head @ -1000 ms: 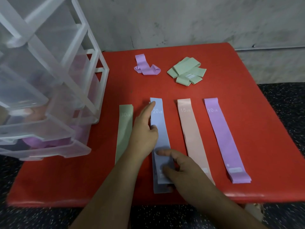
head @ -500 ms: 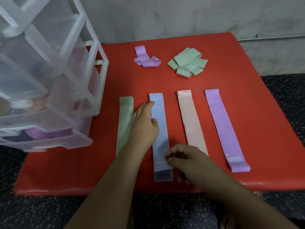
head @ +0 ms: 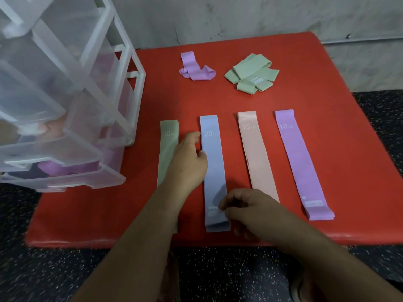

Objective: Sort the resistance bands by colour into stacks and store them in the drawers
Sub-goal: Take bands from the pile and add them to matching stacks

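Tabletop (head: 331,68), blue band (head: 212,168) at right grip (head: 255,212)

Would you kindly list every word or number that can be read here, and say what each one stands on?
"30 LB": faint, on the green stack.
"20 LB": on the blue stack.
"15 LB": on the pink stack.
"10 LB": on the purple stack.
Small tags on the blue and purple stacks and the loose green bands: too small to read.

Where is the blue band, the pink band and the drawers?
blue band (head: 214,171): head view, middle of the strip.
pink band (head: 256,155): head view, middle of the strip.
drawers (head: 43,149): head view, clear front of a lower drawer.
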